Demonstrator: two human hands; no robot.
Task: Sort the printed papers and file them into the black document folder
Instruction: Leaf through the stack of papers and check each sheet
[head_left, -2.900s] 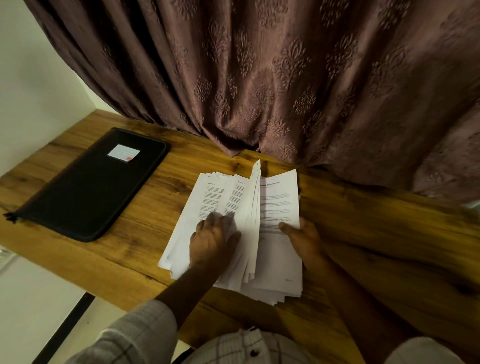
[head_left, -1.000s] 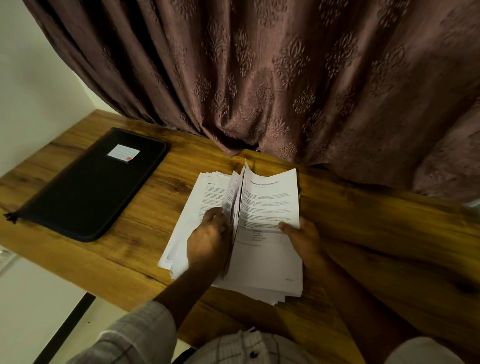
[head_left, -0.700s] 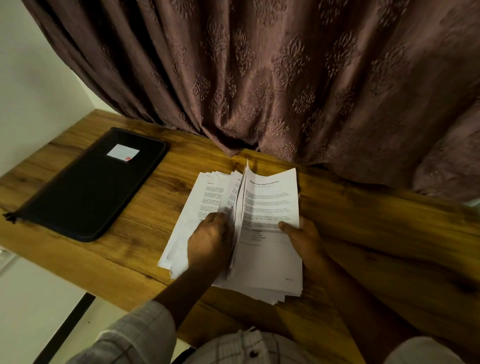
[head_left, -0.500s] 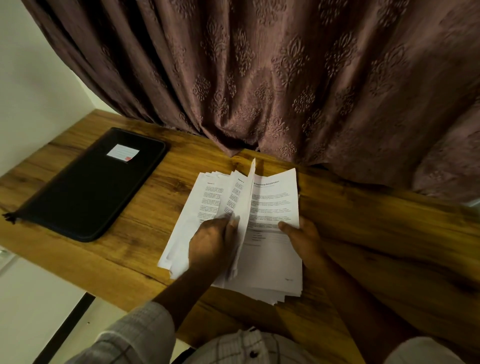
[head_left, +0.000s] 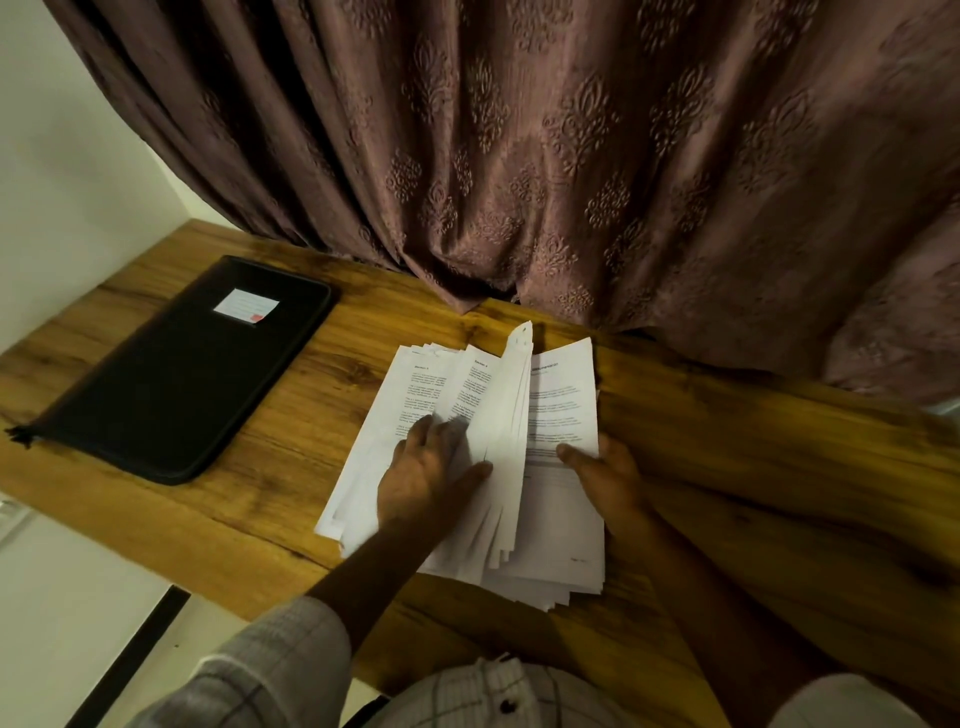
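My left hand (head_left: 431, 478) lay spread on the printed papers (head_left: 561, 395), thumb propping lifted sheets; right hand (head_left: 605, 475) pinned the pile, fingers hidden; I judged single-sheet turns safest; black document folder (head_left: 176, 374) lay shut, leftward.

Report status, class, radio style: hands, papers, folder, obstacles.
Left hand flat on left pile, thumb propping fanned sheets. Right hand pinches edge of right pile. Black folder closed, apart on the left; only bare wood between.

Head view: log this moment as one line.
phase: sorting | left hand: fingers spread on papers, middle sheets lifted | right hand: thumb on right pile | black folder: closed, apart
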